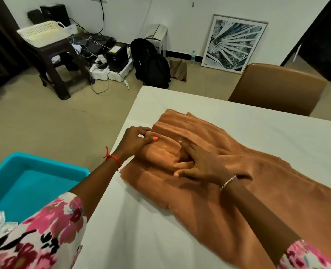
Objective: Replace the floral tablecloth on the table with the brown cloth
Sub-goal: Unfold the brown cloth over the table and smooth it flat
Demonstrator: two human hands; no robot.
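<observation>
Both hands are down on the brown cloth [209, 183], which lies partly folded on the white table [277, 129], bunched thick at the left edge and spreading out flatter toward the near right. The left hand [135, 140] sits at the far left end of the folded stack, right by the table edge, fingers curled over the top fold and the thumb with its orange nail pressed on the upper layer, so it is pinching the cloth there. A red thread circles that wrist. The right hand [201, 162] lies just right of it, palm down, fingers spread and pointing left, their tips tucked into the crease between the layers; it presses on the cloth rather than closing around it. The two hands are near each other with the thick fold between them. A beaded bracelet shows at the right wrist. Floral sleeves [50, 226] frame the near edge. Left of the table, low and near, sits a teal tub [34, 183]. A tan chair [277, 86] stands at the table's far side
</observation>
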